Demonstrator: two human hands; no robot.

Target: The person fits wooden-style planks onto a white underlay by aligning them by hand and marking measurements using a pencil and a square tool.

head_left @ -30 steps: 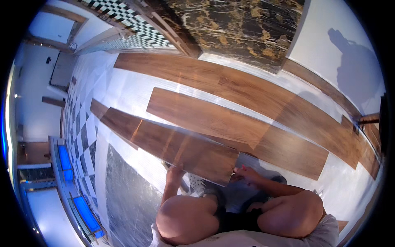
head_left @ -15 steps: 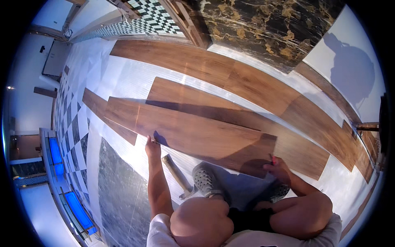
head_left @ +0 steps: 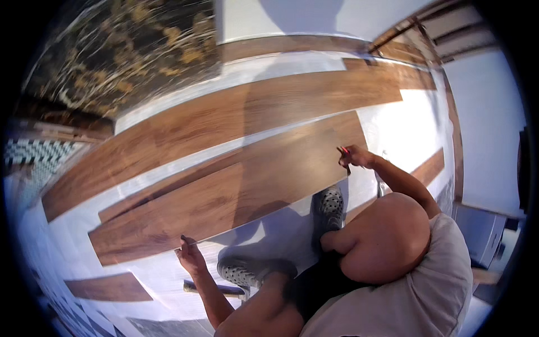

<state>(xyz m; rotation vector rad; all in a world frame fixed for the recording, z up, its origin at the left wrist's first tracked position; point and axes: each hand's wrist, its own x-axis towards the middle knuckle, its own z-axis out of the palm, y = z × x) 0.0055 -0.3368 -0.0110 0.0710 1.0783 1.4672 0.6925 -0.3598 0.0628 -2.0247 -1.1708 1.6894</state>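
Brown wood-grain plank (head_left: 224, 196), long and flat, slants across the middle of the view from lower left to upper right, in front of a crouching person. It overlaps a second plank (head_left: 352, 132) of the same colour, which shows as a strip along the far side and at the right end. The left hand (head_left: 192, 259) grasps the near edge towards the left end, thumb on top. The right hand (head_left: 359, 156) is curled around a thin red-and-dark object (head_left: 343, 150) beside the near edge at the other end; whether it also grips the plank, I cannot tell.

Grey shoes (head_left: 247, 271) dotted with holes stand on the pale floor (head_left: 168, 283), just below the plank. Under the left forearm lies a hammer (head_left: 224, 290), partly hidden. A short plank piece (head_left: 109, 287) rests at lower left. Beyond the overlapping pair, a long row of planks (head_left: 236, 112) curves across the floor. Behind are a black-and-gold marbled panel (head_left: 123, 56) and a white wall (head_left: 297, 22), bearing a shadow.
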